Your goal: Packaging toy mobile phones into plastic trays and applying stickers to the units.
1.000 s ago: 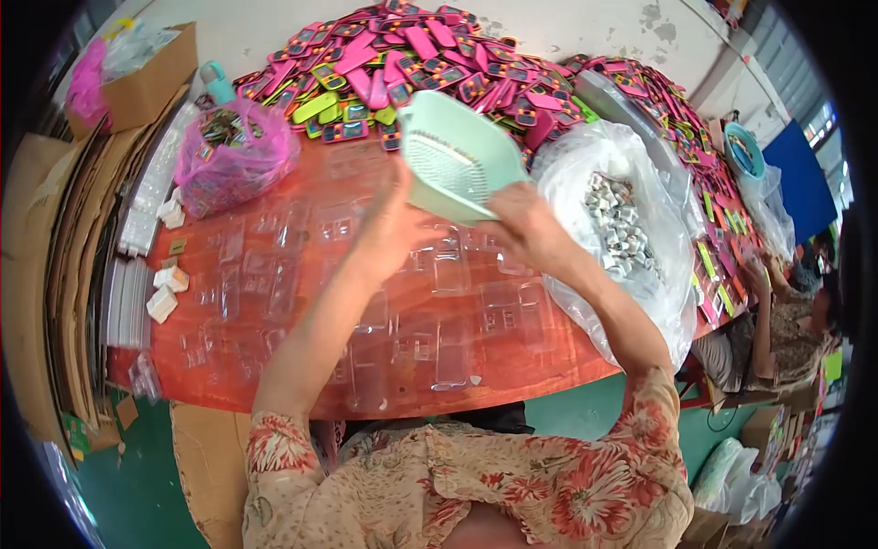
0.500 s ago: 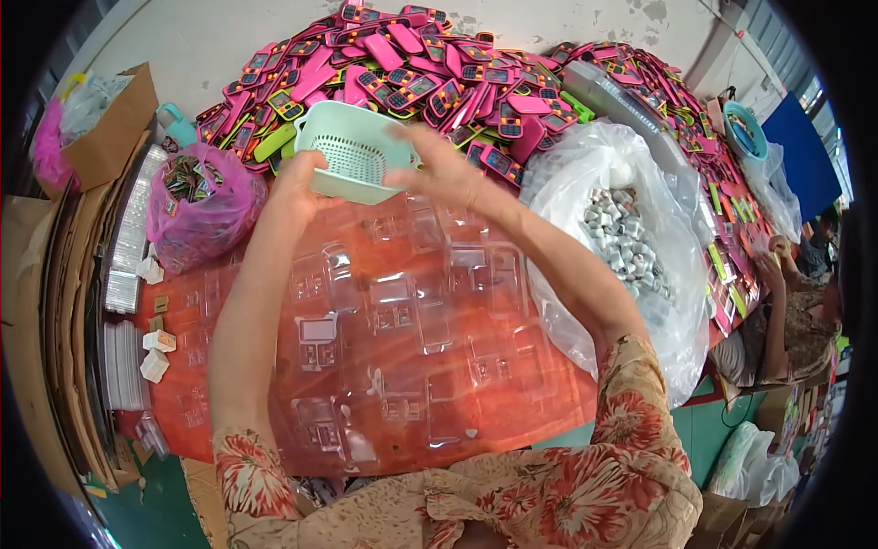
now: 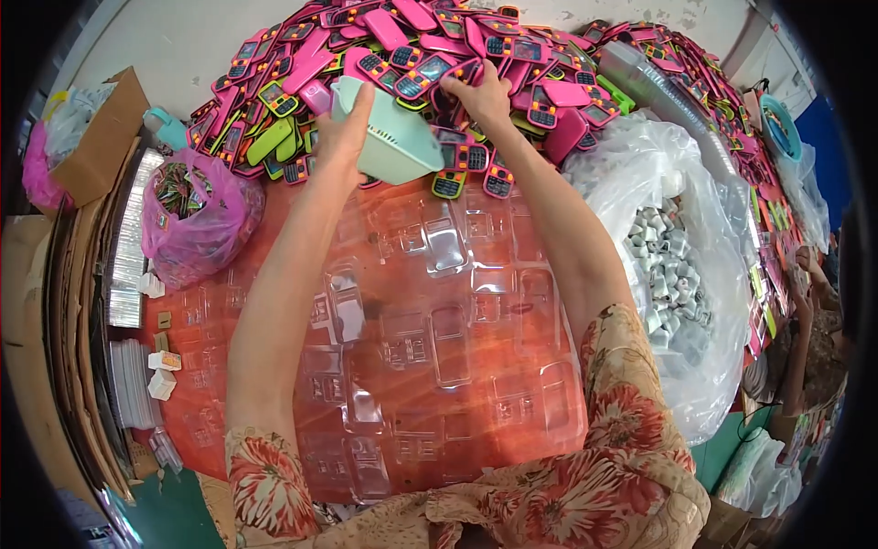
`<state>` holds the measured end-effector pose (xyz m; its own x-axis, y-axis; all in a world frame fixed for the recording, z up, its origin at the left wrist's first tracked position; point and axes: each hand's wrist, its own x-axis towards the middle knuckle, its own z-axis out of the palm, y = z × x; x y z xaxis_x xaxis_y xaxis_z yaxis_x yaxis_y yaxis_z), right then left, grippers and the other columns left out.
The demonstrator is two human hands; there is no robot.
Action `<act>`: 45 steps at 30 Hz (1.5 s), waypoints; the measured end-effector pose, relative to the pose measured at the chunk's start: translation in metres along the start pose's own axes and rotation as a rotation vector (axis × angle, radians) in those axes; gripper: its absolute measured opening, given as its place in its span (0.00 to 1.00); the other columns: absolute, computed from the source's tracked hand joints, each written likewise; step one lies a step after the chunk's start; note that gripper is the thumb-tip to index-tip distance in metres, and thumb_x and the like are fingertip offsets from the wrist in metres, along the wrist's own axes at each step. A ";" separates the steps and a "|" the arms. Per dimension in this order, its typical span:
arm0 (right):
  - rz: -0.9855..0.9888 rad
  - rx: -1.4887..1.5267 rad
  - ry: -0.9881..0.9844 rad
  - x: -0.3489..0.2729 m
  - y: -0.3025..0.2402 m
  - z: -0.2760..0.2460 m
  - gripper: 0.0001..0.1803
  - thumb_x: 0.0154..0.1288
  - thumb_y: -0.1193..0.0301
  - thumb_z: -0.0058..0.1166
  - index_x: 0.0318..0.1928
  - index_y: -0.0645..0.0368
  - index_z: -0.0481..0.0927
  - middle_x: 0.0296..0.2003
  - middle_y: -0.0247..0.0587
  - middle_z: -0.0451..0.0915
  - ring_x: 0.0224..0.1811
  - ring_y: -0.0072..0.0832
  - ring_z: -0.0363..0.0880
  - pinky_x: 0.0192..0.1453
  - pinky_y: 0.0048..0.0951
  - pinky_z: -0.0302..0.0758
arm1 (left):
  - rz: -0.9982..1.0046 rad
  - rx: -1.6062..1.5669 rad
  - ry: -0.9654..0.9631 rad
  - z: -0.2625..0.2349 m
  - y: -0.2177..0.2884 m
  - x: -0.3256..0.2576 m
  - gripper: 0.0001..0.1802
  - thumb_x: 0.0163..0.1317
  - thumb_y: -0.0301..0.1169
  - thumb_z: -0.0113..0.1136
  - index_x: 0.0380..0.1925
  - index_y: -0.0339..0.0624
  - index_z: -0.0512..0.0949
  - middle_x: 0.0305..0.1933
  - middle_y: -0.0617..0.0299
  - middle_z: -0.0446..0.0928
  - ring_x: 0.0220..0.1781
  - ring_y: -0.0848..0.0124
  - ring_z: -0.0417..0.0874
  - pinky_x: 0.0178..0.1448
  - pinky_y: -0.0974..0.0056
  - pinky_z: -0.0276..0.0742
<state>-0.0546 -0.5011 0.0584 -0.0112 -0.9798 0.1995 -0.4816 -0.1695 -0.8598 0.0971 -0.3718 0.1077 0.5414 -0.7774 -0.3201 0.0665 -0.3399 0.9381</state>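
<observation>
One pink bag [image 3: 199, 227] and one clear bag [image 3: 690, 393] flanked the front of the toy-phone pile [image 3: 430, 41]; transparent trays [image 3: 450, 343] lay before it. Your left hand [image 3: 341, 145] grasped the tilted green basket [image 3: 395, 142] at the pile's near edge; your right hand [image 3: 485, 99] reached into the pile, its grip indeterminable.

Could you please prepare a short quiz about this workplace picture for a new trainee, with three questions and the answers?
1. Which hand holds the pale green basket?
2. True or false: the pink bag is to the left of the large clear bag.
3. Where is the right hand?
a) inside the pink bag
b) at the heap of phone-shaped pieces
c) inside the large clear bag

Key: 1. The left hand. 2. True. 3. b
</observation>
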 end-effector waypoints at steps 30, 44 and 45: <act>-0.422 -0.380 -0.081 0.004 0.004 0.035 0.28 0.42 0.66 0.53 0.49 0.51 0.67 0.38 0.53 0.72 0.41 0.49 0.71 0.43 0.42 0.70 | -0.044 -0.313 0.084 -0.003 -0.032 -0.015 0.29 0.53 0.59 0.37 0.47 0.51 0.63 0.44 0.60 0.69 0.39 0.61 0.74 0.34 0.48 0.68; -0.644 0.005 -0.317 -0.003 -0.045 -0.028 0.11 0.52 0.68 0.51 0.37 0.58 0.77 0.30 0.40 0.78 0.31 0.25 0.77 0.36 0.23 0.72 | -0.006 -0.803 -0.146 -0.008 -0.044 -0.008 0.39 0.50 0.61 0.40 0.57 0.49 0.54 0.59 0.52 0.55 0.60 0.49 0.55 0.57 0.36 0.47; -0.664 -0.411 -0.389 0.000 -0.041 -0.042 0.13 0.50 0.67 0.51 0.37 0.58 0.77 0.31 0.42 0.78 0.34 0.31 0.77 0.37 0.26 0.72 | 0.033 -0.754 -0.136 -0.013 -0.040 -0.011 0.39 0.51 0.61 0.41 0.57 0.49 0.54 0.59 0.52 0.55 0.60 0.49 0.55 0.57 0.36 0.47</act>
<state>-0.0718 -0.4900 0.1141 0.6478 -0.6714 0.3599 -0.5615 -0.7402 -0.3700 0.0993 -0.3432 0.0753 0.4482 -0.8560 -0.2576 0.6322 0.0998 0.7684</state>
